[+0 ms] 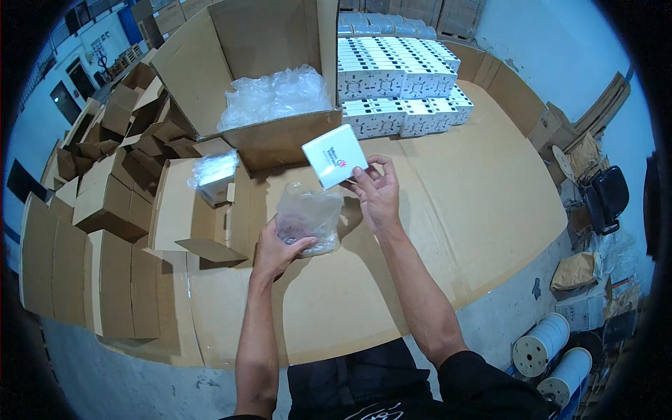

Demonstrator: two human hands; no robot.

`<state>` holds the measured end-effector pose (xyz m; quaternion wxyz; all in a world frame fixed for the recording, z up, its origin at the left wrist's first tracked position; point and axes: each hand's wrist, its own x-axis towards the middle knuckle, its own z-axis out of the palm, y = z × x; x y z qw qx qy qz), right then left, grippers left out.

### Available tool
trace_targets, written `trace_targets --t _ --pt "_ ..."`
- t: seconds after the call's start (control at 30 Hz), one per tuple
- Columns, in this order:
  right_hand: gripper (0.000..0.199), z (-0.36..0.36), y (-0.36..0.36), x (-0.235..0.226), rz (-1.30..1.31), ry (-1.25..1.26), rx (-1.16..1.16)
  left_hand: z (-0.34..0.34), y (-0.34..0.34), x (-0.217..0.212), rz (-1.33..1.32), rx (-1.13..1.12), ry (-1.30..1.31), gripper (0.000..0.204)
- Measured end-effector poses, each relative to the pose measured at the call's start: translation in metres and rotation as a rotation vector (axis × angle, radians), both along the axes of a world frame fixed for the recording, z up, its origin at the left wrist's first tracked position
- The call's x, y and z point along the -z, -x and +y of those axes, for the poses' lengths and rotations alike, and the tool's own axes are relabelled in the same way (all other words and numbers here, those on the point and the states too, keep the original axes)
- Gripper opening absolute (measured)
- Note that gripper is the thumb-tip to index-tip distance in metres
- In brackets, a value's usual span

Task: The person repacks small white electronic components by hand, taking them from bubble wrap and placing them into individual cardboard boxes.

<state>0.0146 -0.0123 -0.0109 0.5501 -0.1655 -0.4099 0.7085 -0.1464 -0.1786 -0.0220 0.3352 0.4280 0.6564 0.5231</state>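
Note:
A small white square box point(333, 155) with a pinkish mark is pinched at its lower right corner by my right hand point(376, 189), which holds it tilted above the table. Just below and to the left, my left hand point(278, 248) grips a clear plastic bag point(309, 217) by its lower left side. The box and the bag are close together; whether they touch I cannot tell. To the left of the bag, an opened cardboard box point(199, 217) lies on the table with a plastic-wrapped white item point(215, 173) in it.
A large open carton point(294, 140) full of clear plastic bags point(280, 96) stands behind. Stacked white boxes point(392, 84) sit to its right. Several cardboard boxes point(115, 196) crowd the left side. The cardboard-covered table point(476, 196) has a curved right edge; cable spools point(542, 343) lie on the floor beyond.

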Motion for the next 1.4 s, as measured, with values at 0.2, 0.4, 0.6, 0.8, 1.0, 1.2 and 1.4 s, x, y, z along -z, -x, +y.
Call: trace_targets --t 0.2,0.4,0.6,0.8,1.0,1.2,1.4 --pt "0.025 0.002 0.003 0.009 -0.151 -0.115 -0.02 0.002 -0.003 -0.009 -0.057 -0.004 0.003 0.051" --pt "0.024 0.002 -0.006 0.002 -0.144 -0.127 -0.174 0.0 -0.001 -0.007 0.032 -0.021 -0.022 0.054" --pt "0.022 -0.004 -0.008 -0.005 -0.207 -0.037 -0.268 0.002 -0.002 -0.004 -0.038 -0.01 -0.075 0.055" --pt "0.017 -0.004 -0.005 -0.001 -0.286 -0.058 -0.299 0.002 -0.002 -0.001 0.017 -0.031 -0.107 0.054" --pt "0.01 -0.001 -0.002 0.009 -0.309 -0.249 -0.256 0.008 -0.007 0.001 -0.231 -0.04 -0.123 0.034" --pt "0.024 -0.013 0.005 -0.005 -0.365 -0.136 -0.272 0.015 -0.004 0.011 -0.181 -0.114 -0.114 0.034" --pt "0.032 -0.014 0.008 0.008 -0.404 -0.036 -0.292 0.035 0.003 0.015 -0.277 -0.226 -0.202 0.035"
